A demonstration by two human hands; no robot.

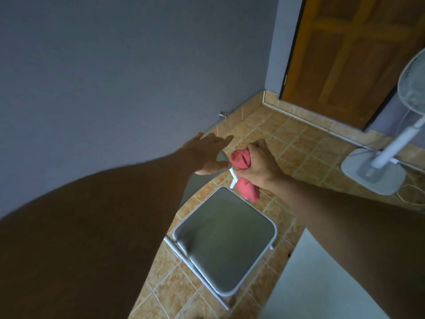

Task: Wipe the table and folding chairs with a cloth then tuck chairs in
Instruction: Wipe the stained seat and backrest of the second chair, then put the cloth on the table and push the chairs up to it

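Around the pink cloth point(240, 158) the fingers point(255, 146) of the right hand point(259, 164) are curled tight. They squeeze the cloth against the white frame tube point(233, 179) at the side of the chair back, and a loose end of the cloth hangs just below the fist. Just beside them, to the left, the left hand point(207, 155) is spread open with straight fingers and holds nothing. Its palm lies at the top of the grey backrest point(222, 156). Whether it presses the backrest or only hovers near it cannot be told, because the hand hides the contact.

The step in hand seems to be the wiping of the folding chair point(224, 240), now at its back frame. The next move probably calls for sliding the gripped cloth along the tube while the open hand steadies the back, so that the light chair does not fold or tip.

Below the fingers, nearer to the person, the grey seat is unfolded and nothing lies on it. Farther down and to the right of the fingers is the white corner of the desk point(322, 284). The chair stands apart from it on the tiled floor point(299, 143), so the tucking in is not yet done. Well to the right of the fingers stands a white fan point(377, 169), with a wooden door point(345, 54) behind it.
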